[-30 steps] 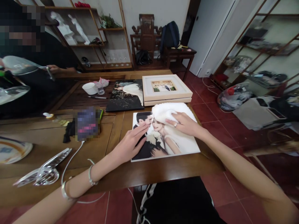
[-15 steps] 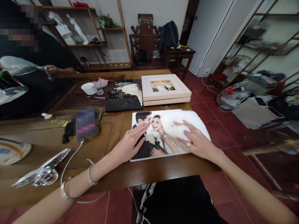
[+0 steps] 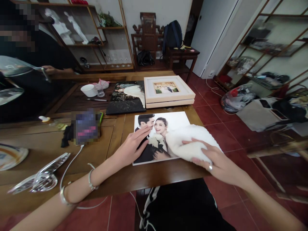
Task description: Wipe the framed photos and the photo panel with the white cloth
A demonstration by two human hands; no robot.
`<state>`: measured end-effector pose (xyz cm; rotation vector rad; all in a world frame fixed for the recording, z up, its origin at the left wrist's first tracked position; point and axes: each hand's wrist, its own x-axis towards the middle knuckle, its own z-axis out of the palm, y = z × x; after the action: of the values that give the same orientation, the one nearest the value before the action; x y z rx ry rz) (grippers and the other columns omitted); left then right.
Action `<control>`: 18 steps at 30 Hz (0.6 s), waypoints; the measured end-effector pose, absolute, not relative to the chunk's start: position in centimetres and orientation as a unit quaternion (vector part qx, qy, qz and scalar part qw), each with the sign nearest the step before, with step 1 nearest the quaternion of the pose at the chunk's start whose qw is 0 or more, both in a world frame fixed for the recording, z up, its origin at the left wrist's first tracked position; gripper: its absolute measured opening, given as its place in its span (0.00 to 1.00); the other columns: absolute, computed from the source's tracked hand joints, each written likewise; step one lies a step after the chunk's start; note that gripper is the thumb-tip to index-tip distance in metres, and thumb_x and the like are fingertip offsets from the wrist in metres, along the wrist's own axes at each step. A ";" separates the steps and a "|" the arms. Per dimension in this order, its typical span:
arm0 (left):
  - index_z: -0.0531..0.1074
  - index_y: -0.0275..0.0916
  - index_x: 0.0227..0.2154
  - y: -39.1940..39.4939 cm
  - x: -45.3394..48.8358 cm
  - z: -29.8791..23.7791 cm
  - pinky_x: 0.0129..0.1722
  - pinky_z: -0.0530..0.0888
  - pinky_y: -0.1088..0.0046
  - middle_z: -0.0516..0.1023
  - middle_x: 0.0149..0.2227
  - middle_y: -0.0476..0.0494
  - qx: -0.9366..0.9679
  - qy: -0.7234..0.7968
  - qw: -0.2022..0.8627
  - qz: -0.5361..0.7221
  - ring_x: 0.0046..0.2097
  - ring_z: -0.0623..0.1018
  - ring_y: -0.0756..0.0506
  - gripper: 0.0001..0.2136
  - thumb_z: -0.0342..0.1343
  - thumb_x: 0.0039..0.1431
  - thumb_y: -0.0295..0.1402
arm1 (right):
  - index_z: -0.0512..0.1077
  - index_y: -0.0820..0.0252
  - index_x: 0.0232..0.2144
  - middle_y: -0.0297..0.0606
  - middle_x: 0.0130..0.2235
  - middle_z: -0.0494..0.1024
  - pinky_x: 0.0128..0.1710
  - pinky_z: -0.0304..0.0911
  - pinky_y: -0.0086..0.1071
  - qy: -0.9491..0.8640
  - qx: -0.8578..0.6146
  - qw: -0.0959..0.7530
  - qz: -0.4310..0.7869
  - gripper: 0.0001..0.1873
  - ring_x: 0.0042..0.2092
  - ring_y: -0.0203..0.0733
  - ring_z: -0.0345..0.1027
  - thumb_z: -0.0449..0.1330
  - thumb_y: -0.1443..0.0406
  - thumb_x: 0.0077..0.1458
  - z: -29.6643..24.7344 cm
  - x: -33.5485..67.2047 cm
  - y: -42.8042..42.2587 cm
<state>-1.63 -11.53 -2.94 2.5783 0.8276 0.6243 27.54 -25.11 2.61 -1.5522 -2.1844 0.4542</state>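
A large wedding photo panel (image 3: 175, 120) lies flat at the near right corner of the wooden table (image 3: 103, 154). My left hand (image 3: 132, 148) rests flat on the panel's left part, fingers stretched out. My right hand (image 3: 216, 162) presses a white cloth (image 3: 190, 141) onto the panel's lower right corner, fingers curved over the cloth. The cloth hides that corner of the picture.
Behind the panel lie a dark photo panel (image 3: 126, 99) and a white framed picture (image 3: 168, 91). A white cup (image 3: 88, 90), a blurred box (image 3: 86, 126), a cable (image 3: 69, 166) and a plate (image 3: 11, 155) sit to the left. Another person's hand (image 3: 48, 69) is at the far left.
My right hand has drawn the white cloth from the panel's upper middle down to its lower right corner, uncovering the top of the picture. My left hand has stayed in place.
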 end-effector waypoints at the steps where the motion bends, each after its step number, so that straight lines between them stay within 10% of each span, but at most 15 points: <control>1: 0.62 0.40 0.60 -11.5 -1.6 -3.0 0.61 0.63 0.54 0.65 0.62 0.38 0.912 0.294 0.181 0.220 0.64 0.62 0.40 0.20 0.46 0.66 0.32 | 0.74 0.55 0.29 0.43 0.47 0.79 0.54 0.64 0.43 -0.782 -0.566 0.208 0.158 0.14 0.60 0.52 0.62 0.54 0.56 0.61 2.4 27.8 -24.1; 10: 0.59 0.40 0.61 -11.5 -1.7 -2.8 0.62 0.62 0.53 0.62 0.63 0.37 0.921 0.283 0.173 0.205 0.66 0.59 0.41 0.20 0.43 0.67 0.30 | 0.69 0.60 0.26 0.36 0.30 0.75 0.37 0.62 0.34 -0.772 -0.561 0.232 0.187 0.22 0.33 0.43 0.69 0.50 0.50 0.62 1.9 30.2 -12.9; 18: 0.61 0.42 0.60 -11.5 -1.6 -2.6 0.61 0.63 0.54 0.64 0.62 0.38 0.916 0.284 0.176 0.224 0.65 0.61 0.41 0.20 0.45 0.66 0.30 | 0.69 0.57 0.24 0.46 0.43 0.79 0.53 0.61 0.48 -0.789 -0.536 0.268 0.134 0.17 0.55 0.56 0.65 0.52 0.56 0.61 0.4 28.6 -14.4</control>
<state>-1.63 -11.52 -2.62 2.5924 0.8044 0.6337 28.65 -14.41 0.45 -1.4469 -2.1294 0.3606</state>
